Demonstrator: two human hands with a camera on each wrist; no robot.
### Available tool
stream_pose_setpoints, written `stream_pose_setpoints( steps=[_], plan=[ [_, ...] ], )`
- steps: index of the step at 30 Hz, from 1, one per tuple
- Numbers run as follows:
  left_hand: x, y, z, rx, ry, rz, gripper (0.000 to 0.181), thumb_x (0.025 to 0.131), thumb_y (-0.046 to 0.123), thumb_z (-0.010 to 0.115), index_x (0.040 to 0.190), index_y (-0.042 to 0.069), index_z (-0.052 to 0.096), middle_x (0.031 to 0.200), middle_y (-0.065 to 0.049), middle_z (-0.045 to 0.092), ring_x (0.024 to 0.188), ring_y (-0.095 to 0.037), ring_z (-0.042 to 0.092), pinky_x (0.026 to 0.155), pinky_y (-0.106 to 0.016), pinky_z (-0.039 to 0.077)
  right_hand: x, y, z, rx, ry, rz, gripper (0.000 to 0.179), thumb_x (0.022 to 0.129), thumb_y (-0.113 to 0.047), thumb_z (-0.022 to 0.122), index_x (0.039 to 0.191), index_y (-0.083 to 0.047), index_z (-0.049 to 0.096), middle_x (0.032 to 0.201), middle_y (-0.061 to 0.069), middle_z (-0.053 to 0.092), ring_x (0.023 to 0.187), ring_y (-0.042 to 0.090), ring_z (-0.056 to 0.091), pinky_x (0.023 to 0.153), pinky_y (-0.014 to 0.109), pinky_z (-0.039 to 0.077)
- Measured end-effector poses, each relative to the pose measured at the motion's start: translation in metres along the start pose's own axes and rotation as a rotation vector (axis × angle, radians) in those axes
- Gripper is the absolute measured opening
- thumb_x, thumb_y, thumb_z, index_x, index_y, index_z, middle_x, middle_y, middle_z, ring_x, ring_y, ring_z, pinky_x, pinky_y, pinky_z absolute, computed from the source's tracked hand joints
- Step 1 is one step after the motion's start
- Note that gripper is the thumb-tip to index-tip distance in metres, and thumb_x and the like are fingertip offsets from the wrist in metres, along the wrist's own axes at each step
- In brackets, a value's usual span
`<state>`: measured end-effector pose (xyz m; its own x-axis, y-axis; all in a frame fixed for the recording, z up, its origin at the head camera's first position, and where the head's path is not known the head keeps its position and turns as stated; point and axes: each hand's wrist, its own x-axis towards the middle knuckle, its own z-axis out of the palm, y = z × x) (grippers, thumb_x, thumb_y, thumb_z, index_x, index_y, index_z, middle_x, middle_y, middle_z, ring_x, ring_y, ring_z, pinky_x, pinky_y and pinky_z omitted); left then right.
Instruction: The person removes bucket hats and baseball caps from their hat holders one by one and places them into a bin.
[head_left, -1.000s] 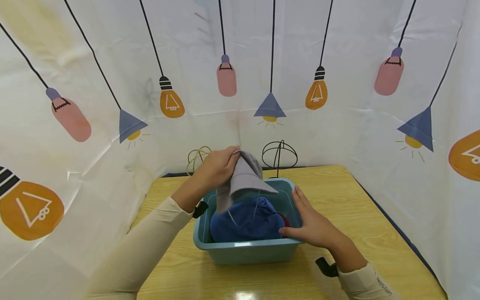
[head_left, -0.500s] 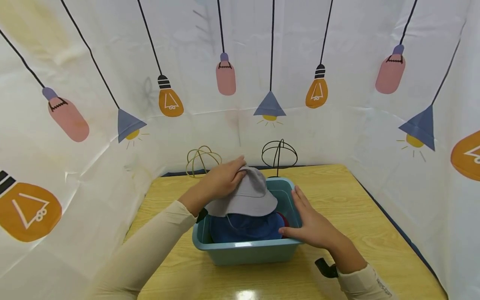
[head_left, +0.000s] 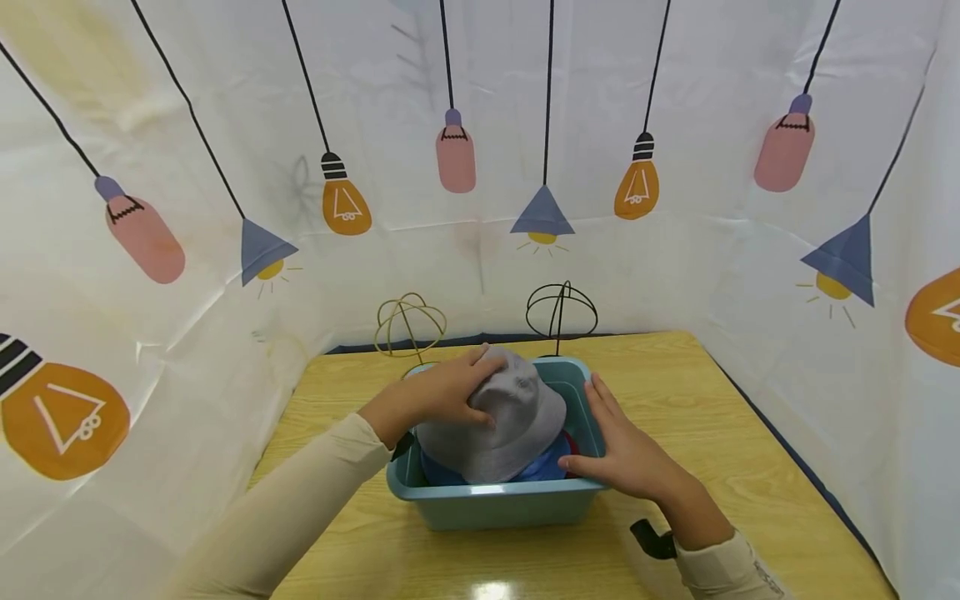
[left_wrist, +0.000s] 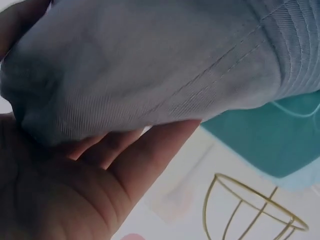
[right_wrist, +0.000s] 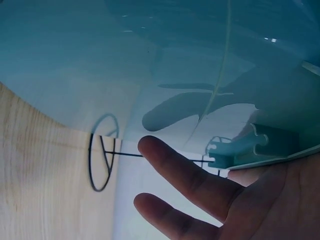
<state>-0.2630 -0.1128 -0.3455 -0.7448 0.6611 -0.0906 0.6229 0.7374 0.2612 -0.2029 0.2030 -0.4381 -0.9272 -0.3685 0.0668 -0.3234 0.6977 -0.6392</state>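
A light grey bucket hat [head_left: 519,408] sits crown up in the blue-green plastic basin [head_left: 510,510]. My left hand [head_left: 442,393] holds its crown from the left, thumb on the near side and fingers on the far side. The left wrist view shows the hat's stitched fabric [left_wrist: 165,65] against the palm and fingers. Beneath the grey hat lies a blue hat [head_left: 551,463], mostly covered, beside a small strip of something red [head_left: 572,442]. My right hand [head_left: 633,454] rests on the basin's right rim, fingers fairly straight and spread; the right wrist view shows them along its outer wall [right_wrist: 170,55].
Behind the basin stand a gold wire stand [head_left: 408,321] and a black wire stand [head_left: 561,310], both with domed tops. The wooden table [head_left: 667,392] meets a white sheet [head_left: 600,275] printed with lamps at the back and sides.
My left hand has lowered the grey hat from above the basin onto the blue hat. It has shifted from gripping the hat's edge to holding the crown. My right hand has stayed put.
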Motion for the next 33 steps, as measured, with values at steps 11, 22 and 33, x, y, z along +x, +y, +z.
stream_pose_setpoints(
  steps=[11,22,33],
  plan=[
    [0.003,0.013,0.031,0.117,-0.249,0.003,0.097,0.091,0.049,0.078,0.166,0.018,0.026,0.174,-0.012,0.015,0.156,-0.029,0.031,0.125,-0.045,0.032,0.002,0.001,0.001,0.001,0.009,0.002,0.126,0.083,-0.073,0.072,0.168,-0.017,-0.001,0.174,-0.004,-0.014,0.158,0.044,0.017,0.111,0.074,0.035],
    [-0.001,0.019,0.012,0.107,-0.272,0.041,0.100,0.086,0.059,0.079,0.166,0.035,0.023,0.175,-0.009,0.011,0.157,-0.028,0.028,0.123,-0.050,0.034,-0.002,-0.003,0.000,-0.088,-0.026,0.037,0.133,0.076,-0.080,0.072,0.169,-0.020,-0.001,0.174,-0.004,-0.014,0.146,0.049,0.041,0.091,0.061,0.056],
    [0.007,0.019,0.008,0.125,-0.246,0.102,0.094,0.085,0.031,0.088,0.160,0.047,0.033,0.175,-0.007,0.013,0.151,-0.028,0.041,0.112,-0.044,0.048,-0.004,-0.002,0.002,-0.095,-0.035,0.047,0.131,0.077,-0.080,0.072,0.168,-0.022,-0.003,0.175,-0.002,-0.012,0.141,0.049,0.048,0.083,0.056,0.060]
  ],
)
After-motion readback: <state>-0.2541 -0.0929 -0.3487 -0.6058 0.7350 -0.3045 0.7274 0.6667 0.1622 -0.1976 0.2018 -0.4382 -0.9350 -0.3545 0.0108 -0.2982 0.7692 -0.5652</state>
